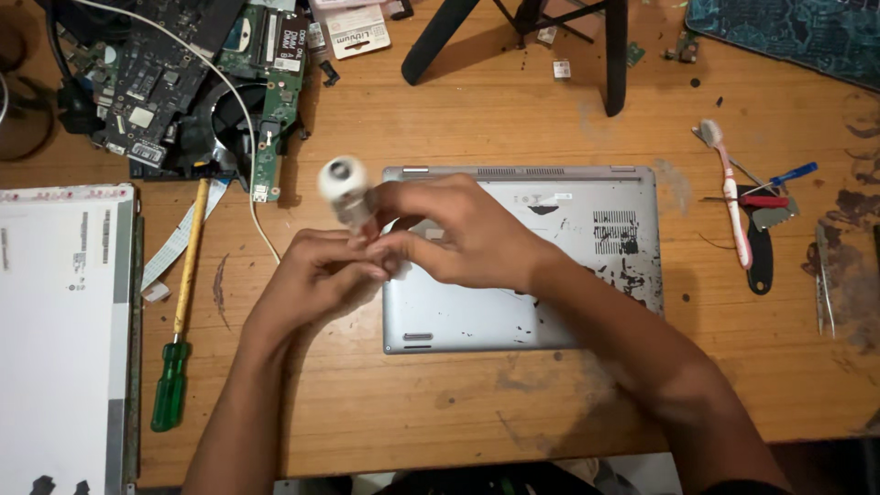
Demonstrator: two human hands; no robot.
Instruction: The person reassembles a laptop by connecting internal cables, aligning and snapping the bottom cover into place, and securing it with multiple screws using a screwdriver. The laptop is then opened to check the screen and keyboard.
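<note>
My left hand (316, 275) and my right hand (458, 229) meet above the left edge of a silver laptop (587, 275) that lies upside down on the wooden table. Both hands grip a small white bottle (344, 183) with a round cap; it is blurred and tilted up to the left. My left fingers hold its lower part, my right fingers pinch it just beside them. What the bottle contains cannot be made out.
A green-handled screwdriver (179, 348) lies left of my left arm, beside a bare display panel (60, 330). A circuit board with fan (211, 92) lies at the back left. A toothbrush (731, 197), small screwdrivers and tweezers (823, 284) lie right. A black tripod (550, 37) stands behind.
</note>
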